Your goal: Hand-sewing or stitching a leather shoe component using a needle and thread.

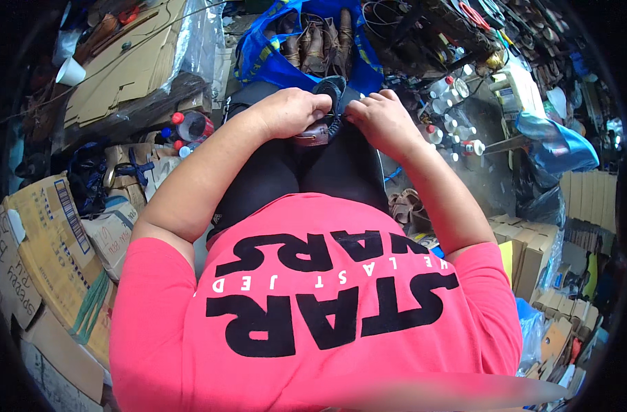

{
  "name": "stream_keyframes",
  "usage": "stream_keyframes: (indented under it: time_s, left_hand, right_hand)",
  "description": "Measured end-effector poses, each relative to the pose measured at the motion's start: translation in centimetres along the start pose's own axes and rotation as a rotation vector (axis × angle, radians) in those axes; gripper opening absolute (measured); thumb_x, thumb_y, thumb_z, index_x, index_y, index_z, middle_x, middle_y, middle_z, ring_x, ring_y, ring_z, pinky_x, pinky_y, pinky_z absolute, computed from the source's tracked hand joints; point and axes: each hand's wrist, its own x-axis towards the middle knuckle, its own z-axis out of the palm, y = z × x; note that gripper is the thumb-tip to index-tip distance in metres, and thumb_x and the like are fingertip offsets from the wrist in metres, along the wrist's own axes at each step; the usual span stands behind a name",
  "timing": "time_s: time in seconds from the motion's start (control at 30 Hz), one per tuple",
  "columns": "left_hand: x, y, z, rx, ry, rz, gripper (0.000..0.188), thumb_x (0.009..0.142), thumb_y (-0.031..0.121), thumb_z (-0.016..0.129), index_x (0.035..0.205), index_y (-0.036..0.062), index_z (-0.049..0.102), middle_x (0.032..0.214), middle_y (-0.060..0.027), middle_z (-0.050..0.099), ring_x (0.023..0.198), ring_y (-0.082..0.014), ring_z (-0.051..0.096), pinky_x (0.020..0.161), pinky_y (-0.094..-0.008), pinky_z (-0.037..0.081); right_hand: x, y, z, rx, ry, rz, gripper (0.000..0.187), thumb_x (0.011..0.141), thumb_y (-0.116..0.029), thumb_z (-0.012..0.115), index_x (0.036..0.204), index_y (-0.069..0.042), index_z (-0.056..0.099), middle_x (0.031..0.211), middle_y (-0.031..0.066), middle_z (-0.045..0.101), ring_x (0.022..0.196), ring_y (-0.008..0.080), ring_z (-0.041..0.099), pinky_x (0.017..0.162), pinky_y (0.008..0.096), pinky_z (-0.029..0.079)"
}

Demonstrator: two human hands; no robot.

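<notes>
- Head view: a dark shoe [329, 96] with a brown part is held over the knees, far from the body, at the centre of the picture.
- The left hand [294, 111] is closed around its left side; the right hand [379, 118] is pinched on its right edge.
- The work is judged unfinished, since both hands are clamped on the shoe.
- A blue bag [272, 62] of sandals is seen beyond, small bottles [451, 127] at the right, flattened cardboard boxes [59, 240] at the left.

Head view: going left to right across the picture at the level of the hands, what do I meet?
Red-capped bottles → left hand → dark sandal held between both hands → right hand → small white bottles → blue plastic bag.
</notes>
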Motion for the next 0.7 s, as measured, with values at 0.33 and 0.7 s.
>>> stream_keyframes:
  time_s: [0.33,0.7]
  left_hand:
    - [-11.5,-6.1,-6.1,-0.03,0.276,-0.354,0.009,0.087,0.015,0.058,0.091,0.0069,0.059,0.073,-0.0096,0.058,0.068,-0.0205,0.056,0.066,-0.0335,0.046]
    - [-5.2,7.3,-6.0,-1.451,0.041,0.252,0.019,0.092,0.024,0.058,0.089,0.0057,0.058,0.082,-0.008,0.062,0.078,-0.0186,0.061,0.072,-0.0306,0.05]
  right_hand:
    - [-8.1,7.6,2.6,0.648,0.063,0.65,0.004,0.082,-0.009,0.064,0.084,-0.005,0.066,0.075,0.002,0.064,0.067,0.0136,0.06,0.062,0.0274,0.046]
    - [0.6,-0.4,-2.8,2.135,0.471,-0.021,0.02,0.097,-0.02,0.047,0.096,-0.003,0.057,0.092,0.0067,0.061,0.088,0.018,0.059,0.086,0.0356,0.046]
